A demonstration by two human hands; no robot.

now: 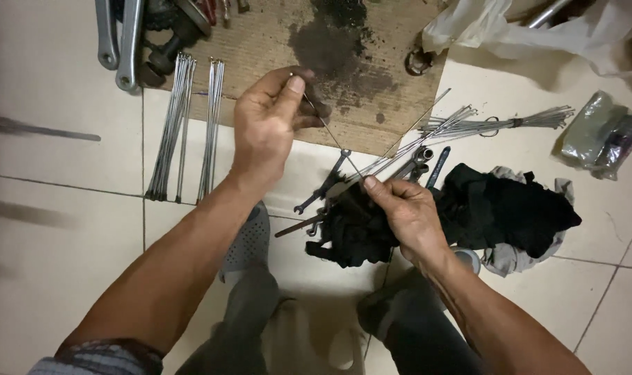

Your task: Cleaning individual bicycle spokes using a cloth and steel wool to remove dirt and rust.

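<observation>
A thin metal spoke [330,130] runs at a slant between my two hands. My left hand [267,128] pinches its upper end between thumb and fingers, above the edge of a brown cardboard sheet [260,48]. My right hand [406,212] grips the spoke's lower end together with a black rag [350,229] that hangs down from the fist. Both hands are over the white tiled floor, just above my knees.
Two bundles of spokes [173,128] lie on the tiles at left, another bundle [482,125] at right. Spanners [323,187] lie under the spoke. A black and grey cloth pile [510,208], a plastic packet [601,135], crank arms [121,42] and a white bag [538,28] surround them.
</observation>
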